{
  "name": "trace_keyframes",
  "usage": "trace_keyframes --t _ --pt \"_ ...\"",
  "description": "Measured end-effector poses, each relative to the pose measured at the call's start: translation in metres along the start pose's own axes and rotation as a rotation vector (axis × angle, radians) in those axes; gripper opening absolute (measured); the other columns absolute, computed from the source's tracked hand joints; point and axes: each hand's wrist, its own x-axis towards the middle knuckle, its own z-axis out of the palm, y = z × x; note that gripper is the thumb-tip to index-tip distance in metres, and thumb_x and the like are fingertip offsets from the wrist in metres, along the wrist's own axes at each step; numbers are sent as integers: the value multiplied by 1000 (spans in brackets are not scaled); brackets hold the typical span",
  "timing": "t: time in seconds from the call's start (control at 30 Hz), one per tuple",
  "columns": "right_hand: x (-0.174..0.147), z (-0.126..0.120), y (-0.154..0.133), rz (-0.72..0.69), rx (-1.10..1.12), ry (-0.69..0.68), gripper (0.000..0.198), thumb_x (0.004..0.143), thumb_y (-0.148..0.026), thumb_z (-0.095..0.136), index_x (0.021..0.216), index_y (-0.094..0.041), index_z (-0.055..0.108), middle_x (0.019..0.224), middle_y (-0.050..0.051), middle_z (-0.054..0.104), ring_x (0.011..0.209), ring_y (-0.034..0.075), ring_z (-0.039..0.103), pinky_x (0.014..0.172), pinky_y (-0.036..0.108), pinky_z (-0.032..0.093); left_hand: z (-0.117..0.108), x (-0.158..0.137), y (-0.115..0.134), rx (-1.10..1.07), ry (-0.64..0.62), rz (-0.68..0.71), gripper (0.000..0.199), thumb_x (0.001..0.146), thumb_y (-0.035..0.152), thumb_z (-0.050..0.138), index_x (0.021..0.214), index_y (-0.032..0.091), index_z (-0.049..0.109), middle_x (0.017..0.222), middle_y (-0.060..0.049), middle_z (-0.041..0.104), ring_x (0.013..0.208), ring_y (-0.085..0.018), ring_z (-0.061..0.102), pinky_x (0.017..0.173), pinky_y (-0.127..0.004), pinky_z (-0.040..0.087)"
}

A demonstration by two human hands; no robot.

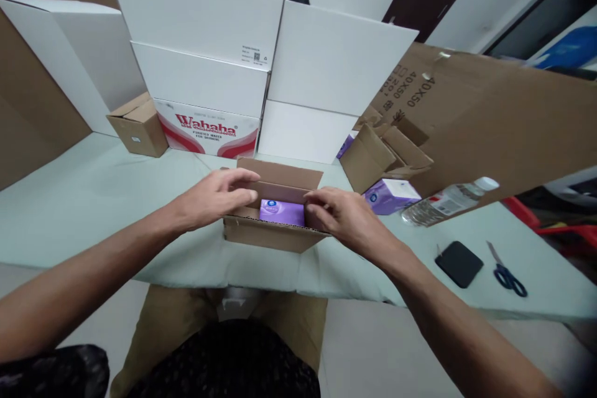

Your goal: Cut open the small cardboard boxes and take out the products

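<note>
A small open cardboard box [275, 239] stands in front of me near the table's front edge, its far flap raised. Inside it lies a purple tissue pack [282, 214] with a blue logo. My left hand [221, 198] is over the box's left end, thumb and fingers apart, holding nothing. At the right end is my right hand [347, 214], its fingers bent over that edge with a gap between thumb and fingertips. Whether the right fingertips touch the cardboard, I cannot tell.
Behind the box stand white cartons [205, 6] and a Wahaha carton [208, 127]. A closed brown box [142, 127] is at left. To the right are an open brown box [368, 158], another tissue pack [392, 196], a water bottle [450, 202], a black pad [459, 264] and scissors [506, 273].
</note>
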Motion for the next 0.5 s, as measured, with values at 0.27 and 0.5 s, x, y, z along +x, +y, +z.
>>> trace_keyframes --t 0.27,0.5 --pt "35 25 -8 69 -301 -494 33 97 -38 57 104 -16 81 101 18 80 96 32 74 76 37 51 41 43 7 360 -432 -297 12 62 32 68 65 21 66 64 -3 67 75 -27 66 67 -31 47" --pt "39 43 -12 59 -289 -556 33 98 -32 53 109 -15 79 107 19 79 105 34 74 88 41 54 71 52 -11 267 -528 -580 8 59 24 68 64 21 63 60 -6 67 70 -29 69 64 -36 53"
